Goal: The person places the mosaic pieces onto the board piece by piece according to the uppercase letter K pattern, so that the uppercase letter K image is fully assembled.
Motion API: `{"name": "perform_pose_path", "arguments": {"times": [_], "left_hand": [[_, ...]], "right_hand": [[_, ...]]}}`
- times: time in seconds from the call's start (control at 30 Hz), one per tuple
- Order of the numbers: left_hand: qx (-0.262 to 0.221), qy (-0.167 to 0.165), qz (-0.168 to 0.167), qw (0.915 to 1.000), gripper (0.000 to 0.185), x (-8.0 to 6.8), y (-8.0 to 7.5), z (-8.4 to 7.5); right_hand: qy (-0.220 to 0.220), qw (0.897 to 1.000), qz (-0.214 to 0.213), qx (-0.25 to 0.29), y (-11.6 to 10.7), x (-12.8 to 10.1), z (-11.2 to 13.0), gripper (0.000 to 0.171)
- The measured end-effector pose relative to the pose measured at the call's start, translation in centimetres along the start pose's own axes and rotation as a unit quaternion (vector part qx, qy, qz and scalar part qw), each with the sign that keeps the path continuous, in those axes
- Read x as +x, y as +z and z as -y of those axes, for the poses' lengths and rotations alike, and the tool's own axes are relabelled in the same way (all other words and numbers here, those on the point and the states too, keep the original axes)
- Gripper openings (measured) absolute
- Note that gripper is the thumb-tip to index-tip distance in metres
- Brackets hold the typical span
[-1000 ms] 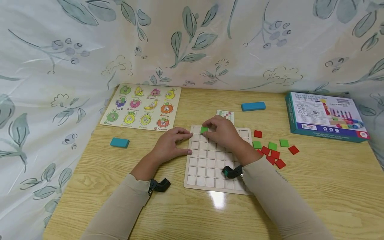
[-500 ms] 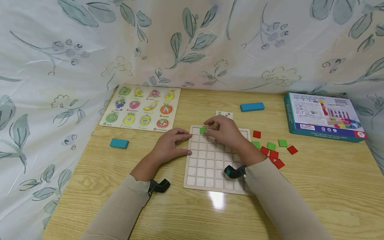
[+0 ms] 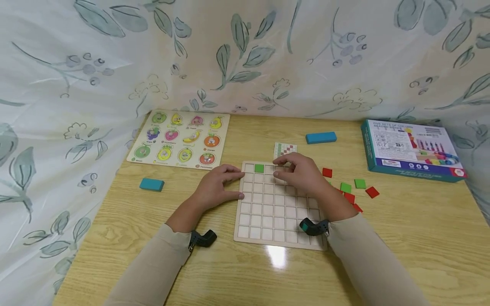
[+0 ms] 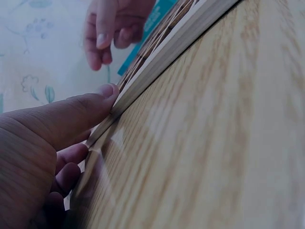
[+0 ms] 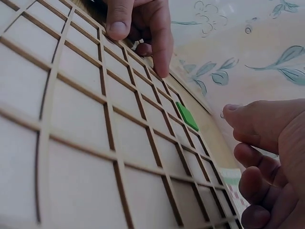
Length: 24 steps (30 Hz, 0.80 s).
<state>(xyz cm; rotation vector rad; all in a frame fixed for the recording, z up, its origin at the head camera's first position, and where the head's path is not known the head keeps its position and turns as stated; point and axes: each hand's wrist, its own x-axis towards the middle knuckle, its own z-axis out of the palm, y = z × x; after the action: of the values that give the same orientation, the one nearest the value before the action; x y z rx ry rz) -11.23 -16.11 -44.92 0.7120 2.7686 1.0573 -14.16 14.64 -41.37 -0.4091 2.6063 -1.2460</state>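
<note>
Green tile (image 3: 259, 168) in grid board (image 3: 268, 221) — just left of right hand (image 3: 302, 174)

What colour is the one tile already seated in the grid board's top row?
Green. The tile sits in the grid board, clearest in the head view.

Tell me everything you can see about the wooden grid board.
The wooden grid board is a pale, flat square of light wood, divided by thin raised ribs into many small square cells. It lies flat on the table. One green tile sits in a cell of its far row; the other visible cells are empty. The left hand rests against its left edge, and the right hand hovers over its far right part.
</note>
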Motion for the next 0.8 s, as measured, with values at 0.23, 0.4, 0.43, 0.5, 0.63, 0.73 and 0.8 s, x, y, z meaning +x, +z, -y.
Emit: {"name": "perform_pose_path", "arguments": {"times": [0.23,0.4,0.43,0.5,0.63,0.73,0.8], "left_hand": [[0.0,0.003,-0.001,1.0,0.064,-0.1,0.2,0.2],[0.0,0.004,-0.004,1.0,0.065,-0.1,0.2,0.2],[-0.001,0.005,-0.005,1.0,0.065,-0.1,0.1,0.2],[-0.002,0.005,-0.005,1.0,0.065,-0.1,0.1,0.2],[-0.005,0.007,-0.006,0.9999,0.065,-0.1,0.1,0.0],[-0.005,0.007,-0.007,0.9999,0.065,-0.1,0.1,0.0],[-0.006,0.008,-0.007,0.9999,0.065,-0.1,0.1,0.0]], "right_hand": [[0.021,1.0,-0.011,0.001,-1.1,-1.8,-0.9,0.034],[0.044,0.999,-0.02,0.006,-2.0,-2.9,-1.3,0.034],[0.05,0.999,-0.021,0.005,-2.2,-3.1,-1.4,0.035],[0.062,0.998,-0.023,-0.001,-2.7,-3.4,-1.5,0.036],[0.07,0.997,-0.027,-0.014,-3.4,-4.1,-2.2,0.038],[0.065,0.997,-0.03,-0.021,-3.9,-4.6,-2.9,0.038],[0.059,0.997,-0.032,-0.026,-4.2,-4.9,-3.5,0.037]]}}
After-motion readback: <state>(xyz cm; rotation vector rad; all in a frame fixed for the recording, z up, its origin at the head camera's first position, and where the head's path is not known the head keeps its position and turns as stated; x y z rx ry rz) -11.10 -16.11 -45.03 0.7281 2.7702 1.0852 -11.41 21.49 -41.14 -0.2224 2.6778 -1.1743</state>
